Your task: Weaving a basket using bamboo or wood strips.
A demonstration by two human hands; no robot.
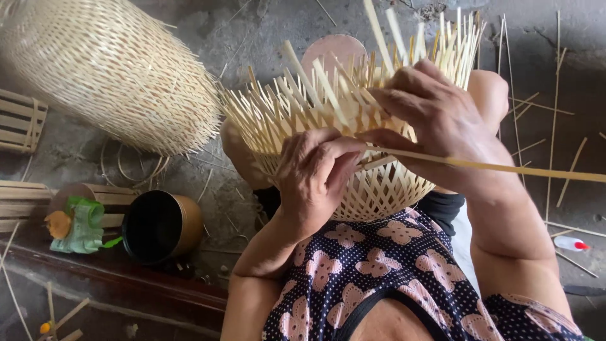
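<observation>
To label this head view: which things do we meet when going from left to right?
Green cloth → black pot → left hand → right hand → small white bottle.

The big woven basket point(107, 69) at ten o'clock was blurred and cut by the top edge. The long bamboo strip point(505, 168) left the picture at three o'clock. Both hands hid part of the unfinished basket point(372, 189).

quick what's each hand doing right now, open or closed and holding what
Left hand: closed, gripping the rim of the half-woven basket.
Right hand: closed, fingers pinching a long bamboo strip against the basket.
</observation>
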